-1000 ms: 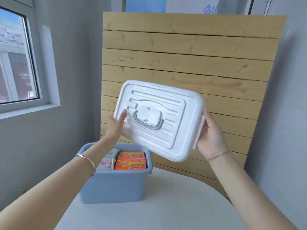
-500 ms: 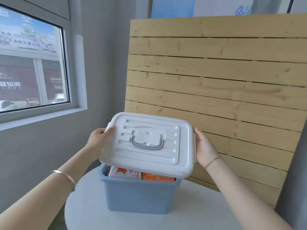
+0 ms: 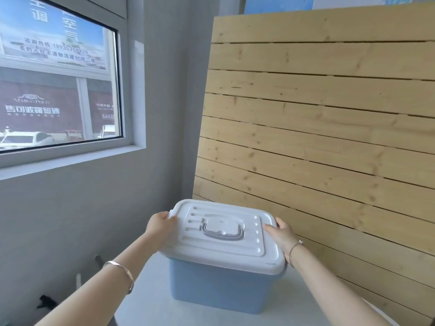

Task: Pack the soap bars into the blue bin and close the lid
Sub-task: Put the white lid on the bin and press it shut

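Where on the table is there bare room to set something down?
Bare table shows in front of the blue bin, between the forearms, and right of it toward the slatted wood panel. Left of the bin, only a narrow strip. The lid is crowded: left hand and right hand grip its ends.

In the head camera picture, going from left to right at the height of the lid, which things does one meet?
grey wall → left hand → white lid → right hand → wooden boards
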Demonstrator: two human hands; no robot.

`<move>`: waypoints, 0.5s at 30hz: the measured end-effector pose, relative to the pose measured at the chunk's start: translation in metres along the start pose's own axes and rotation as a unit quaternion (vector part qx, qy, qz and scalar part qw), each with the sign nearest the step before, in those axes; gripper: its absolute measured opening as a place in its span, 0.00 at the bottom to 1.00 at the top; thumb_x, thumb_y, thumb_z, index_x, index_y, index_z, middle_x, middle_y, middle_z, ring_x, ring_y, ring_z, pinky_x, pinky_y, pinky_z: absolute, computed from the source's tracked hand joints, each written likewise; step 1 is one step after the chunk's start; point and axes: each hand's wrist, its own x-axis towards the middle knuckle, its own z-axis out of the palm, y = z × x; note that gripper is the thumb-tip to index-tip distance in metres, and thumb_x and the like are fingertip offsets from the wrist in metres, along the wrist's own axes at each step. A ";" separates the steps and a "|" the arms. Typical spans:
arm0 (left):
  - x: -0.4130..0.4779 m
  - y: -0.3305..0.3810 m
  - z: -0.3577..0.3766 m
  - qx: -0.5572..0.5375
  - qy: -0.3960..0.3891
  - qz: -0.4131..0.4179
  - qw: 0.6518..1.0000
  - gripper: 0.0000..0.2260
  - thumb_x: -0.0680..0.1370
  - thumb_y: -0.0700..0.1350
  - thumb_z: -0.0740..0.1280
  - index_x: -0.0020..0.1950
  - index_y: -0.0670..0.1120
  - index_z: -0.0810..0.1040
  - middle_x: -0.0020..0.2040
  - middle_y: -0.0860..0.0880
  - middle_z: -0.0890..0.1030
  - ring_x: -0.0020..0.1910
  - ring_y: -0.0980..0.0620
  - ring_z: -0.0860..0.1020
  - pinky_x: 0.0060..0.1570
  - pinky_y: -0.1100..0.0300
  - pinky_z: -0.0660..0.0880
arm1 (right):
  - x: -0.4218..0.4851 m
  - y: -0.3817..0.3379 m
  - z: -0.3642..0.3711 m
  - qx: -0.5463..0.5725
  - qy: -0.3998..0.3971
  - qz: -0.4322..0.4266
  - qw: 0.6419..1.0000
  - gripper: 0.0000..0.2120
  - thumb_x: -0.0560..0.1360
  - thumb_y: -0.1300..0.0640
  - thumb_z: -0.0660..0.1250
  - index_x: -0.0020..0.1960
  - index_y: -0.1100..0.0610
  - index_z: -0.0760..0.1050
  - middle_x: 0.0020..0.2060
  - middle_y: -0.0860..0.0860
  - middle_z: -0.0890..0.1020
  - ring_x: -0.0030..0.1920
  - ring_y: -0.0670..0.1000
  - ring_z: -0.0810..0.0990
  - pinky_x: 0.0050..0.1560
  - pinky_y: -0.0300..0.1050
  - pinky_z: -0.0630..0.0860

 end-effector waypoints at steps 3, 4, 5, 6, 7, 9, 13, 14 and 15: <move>0.005 -0.005 0.005 0.011 0.011 -0.012 1.000 0.15 0.76 0.40 0.60 0.31 0.48 0.60 0.31 0.48 0.61 0.32 0.50 0.60 0.30 0.58 0.54 | 0.007 0.005 0.005 -0.069 0.013 -0.022 0.997 0.15 0.77 0.61 0.61 0.62 0.63 0.72 0.60 0.60 0.78 0.53 0.55 0.77 0.59 0.50 0.72; 0.007 -0.005 0.006 0.022 0.016 -0.012 1.000 0.16 0.76 0.39 0.59 0.31 0.48 0.58 0.30 0.49 0.60 0.31 0.50 0.59 0.30 0.58 0.53 | 0.010 0.005 0.005 -0.086 0.015 -0.026 0.996 0.18 0.77 0.60 0.60 0.67 0.63 0.69 0.64 0.58 0.76 0.59 0.55 0.76 0.64 0.50 0.71; 0.007 -0.004 0.007 0.038 0.020 -0.012 0.999 0.16 0.76 0.39 0.58 0.30 0.48 0.57 0.30 0.49 0.59 0.30 0.50 0.58 0.30 0.58 0.53 | 0.012 0.006 0.004 -0.098 0.015 -0.024 0.995 0.21 0.78 0.60 0.59 0.70 0.62 0.66 0.66 0.56 0.74 0.63 0.54 0.74 0.66 0.48 0.69; 0.008 -0.004 0.009 0.059 0.022 -0.010 0.998 0.16 0.76 0.38 0.57 0.30 0.48 0.57 0.30 0.50 0.59 0.29 0.50 0.58 0.30 0.58 0.54 | 0.015 0.007 0.004 -0.108 0.012 -0.025 0.994 0.20 0.79 0.59 0.57 0.70 0.61 0.66 0.63 0.54 0.75 0.60 0.52 0.74 0.64 0.45 0.69; 0.008 -0.004 0.010 0.089 0.023 -0.005 0.996 0.16 0.76 0.39 0.56 0.30 0.48 0.58 0.30 0.50 0.61 0.30 0.49 0.60 0.30 0.58 0.56 | 0.017 0.007 0.003 -0.114 0.007 -0.026 0.993 0.17 0.79 0.59 0.56 0.67 0.60 0.68 0.57 0.52 0.76 0.53 0.49 0.74 0.57 0.41 0.69; 0.009 -0.004 0.016 0.162 0.019 0.005 0.987 0.12 0.79 0.41 0.54 0.35 0.43 0.67 0.35 0.48 0.68 0.38 0.45 0.69 0.38 0.57 0.65 | 0.022 0.007 0.002 -0.117 0.005 -0.030 0.993 0.17 0.79 0.59 0.56 0.67 0.57 0.68 0.52 0.49 0.73 0.50 0.49 0.72 0.53 0.41 0.67; 0.008 -0.006 0.024 0.280 0.014 0.037 0.959 0.14 0.81 0.44 0.52 0.36 0.44 0.63 0.36 0.47 0.68 0.45 0.45 0.69 0.47 0.54 0.68 | 0.028 0.015 -0.003 -0.118 0.005 -0.016 0.993 0.18 0.79 0.60 0.55 0.67 0.65 0.69 0.48 0.55 0.73 0.48 0.49 0.67 0.49 0.42 0.64; 0.008 -0.005 0.025 0.298 0.014 0.042 0.954 0.15 0.81 0.46 0.52 0.34 0.46 0.59 0.34 0.49 0.65 0.44 0.45 0.69 0.47 0.54 0.68 | 0.028 0.018 -0.005 -0.124 0.006 -0.009 0.992 0.17 0.79 0.61 0.55 0.64 0.68 0.69 0.45 0.63 0.74 0.44 0.51 0.67 0.46 0.43 0.64; 0.008 -0.004 0.025 0.302 0.017 0.046 0.952 0.15 0.81 0.47 0.53 0.34 0.47 0.59 0.33 0.50 0.64 0.44 0.45 0.69 0.48 0.53 0.69 | 0.027 0.022 -0.005 -0.121 0.007 -0.007 0.993 0.15 0.78 0.63 0.55 0.61 0.71 0.69 0.48 0.70 0.75 0.42 0.54 0.68 0.45 0.44 0.66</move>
